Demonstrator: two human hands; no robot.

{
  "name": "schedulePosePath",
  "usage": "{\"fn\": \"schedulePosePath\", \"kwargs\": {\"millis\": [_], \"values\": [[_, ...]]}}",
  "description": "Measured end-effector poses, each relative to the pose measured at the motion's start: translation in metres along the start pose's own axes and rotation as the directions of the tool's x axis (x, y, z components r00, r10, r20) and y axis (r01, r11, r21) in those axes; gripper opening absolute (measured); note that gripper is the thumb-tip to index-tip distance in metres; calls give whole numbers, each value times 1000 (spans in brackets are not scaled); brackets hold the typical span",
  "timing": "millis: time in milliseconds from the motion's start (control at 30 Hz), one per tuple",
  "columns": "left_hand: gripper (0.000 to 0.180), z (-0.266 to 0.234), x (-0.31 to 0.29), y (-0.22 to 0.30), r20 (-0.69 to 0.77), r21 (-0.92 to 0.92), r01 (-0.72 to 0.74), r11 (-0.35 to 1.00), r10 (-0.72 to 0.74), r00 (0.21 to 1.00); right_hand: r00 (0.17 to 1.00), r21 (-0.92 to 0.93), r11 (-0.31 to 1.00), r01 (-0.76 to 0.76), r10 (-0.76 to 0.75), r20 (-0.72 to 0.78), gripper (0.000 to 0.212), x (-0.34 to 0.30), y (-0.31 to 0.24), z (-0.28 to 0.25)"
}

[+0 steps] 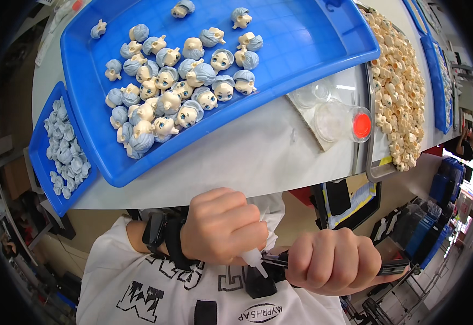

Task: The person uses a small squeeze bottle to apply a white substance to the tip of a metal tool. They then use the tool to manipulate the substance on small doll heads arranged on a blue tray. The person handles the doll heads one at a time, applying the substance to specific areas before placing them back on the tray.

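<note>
Nozzle (252, 259), white and tapered, poking out of a fisted left grip (223, 227) just off the near edge of the surface (231, 173); black-handled tool (394, 267) clenched in the right grip (334, 262), tip right by the nozzle, can't tell if touching
Farther off, big blue tray (312, 49) of blue-haired doll heads (187, 115), pale parts (399, 81) piled to the right

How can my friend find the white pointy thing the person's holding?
Find the big blue tray on the table, then look below the table's near edge for the left hand, the one with the black watch. Poking from that hand is a white tip. It's pale and cone-shaped, while the tool in the right hand is dark.
</note>
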State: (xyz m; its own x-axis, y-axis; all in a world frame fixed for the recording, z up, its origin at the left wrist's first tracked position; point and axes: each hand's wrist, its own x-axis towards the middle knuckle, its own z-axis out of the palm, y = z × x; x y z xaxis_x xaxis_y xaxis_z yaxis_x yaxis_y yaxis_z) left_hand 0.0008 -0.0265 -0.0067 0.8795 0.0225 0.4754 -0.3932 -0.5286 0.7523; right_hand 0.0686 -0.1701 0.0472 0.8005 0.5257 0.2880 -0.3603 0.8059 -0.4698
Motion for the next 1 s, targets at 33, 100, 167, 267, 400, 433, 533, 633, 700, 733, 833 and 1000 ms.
{"fn": "schedulePosePath", "kwargs": {"millis": [33, 100, 167, 267, 400, 433, 533, 633, 700, 733, 833, 1000], "values": [[22, 0, 0, 0, -2, -9, -9, 1000, 9, 1000, 1000, 1, 1000, -2, 2, 8, 62, 0, -1, 0], [22, 1, -1, 0, -7, -7, -9, 1000, 9, 1000, 1000, 5, 1000, -15, 15, 3, 61, 1, -1, 1], [22, 2, -2, 0, -13, -13, -12, 1000, 12, 1000, 999, 7, 1000, -30, 30, -29, 61, 1, -2, 1], [21, 3, -3, -2, -20, -26, -24, 999, 24, 1000, 997, 22, 997, -77, 77, -20, 62, 2, -2, 1], [20, 2, -3, -4, 2, -25, -40, 999, 40, 999, 997, 20, 997, -75, 75, -35, 62, 2, -3, 0], [20, 1, -3, -4, 9, -25, -43, 999, 44, 999, 997, 23, 997, -69, 70, -39, 62, 2, -3, 1], [20, 2, -4, -5, 2, -34, -62, 998, 62, 998, 996, 53, 995, -82, 83, -34, 62, 3, -2, 1], [27, 0, 1, -5, 6, -74, -85, 994, 86, 996, 995, 132, 989, -68, 76, -62, 62, -3, -1, -4], [26, 0, 1, -5, -1, -77, -88, 993, 88, 996, 993, 133, 987, -86, 96, -70, 61, -3, -3, -4], [26, 0, 0, -5, -5, -78, -89, 993, 88, 996, 990, 100, 988, -116, 123, -63, 61, 0, -5, -3], [25, -1, 1, -5, 0, -78, -90, 993, 90, 996, 991, 61, 993, -105, 109, -71, 60, -1, -5, -2], [24, -1, 4, -4, -32, -120, -45, 992, 41, 999, 992, 24, 996, 91, -93, 85, 53, -1, 7, 0]]}}
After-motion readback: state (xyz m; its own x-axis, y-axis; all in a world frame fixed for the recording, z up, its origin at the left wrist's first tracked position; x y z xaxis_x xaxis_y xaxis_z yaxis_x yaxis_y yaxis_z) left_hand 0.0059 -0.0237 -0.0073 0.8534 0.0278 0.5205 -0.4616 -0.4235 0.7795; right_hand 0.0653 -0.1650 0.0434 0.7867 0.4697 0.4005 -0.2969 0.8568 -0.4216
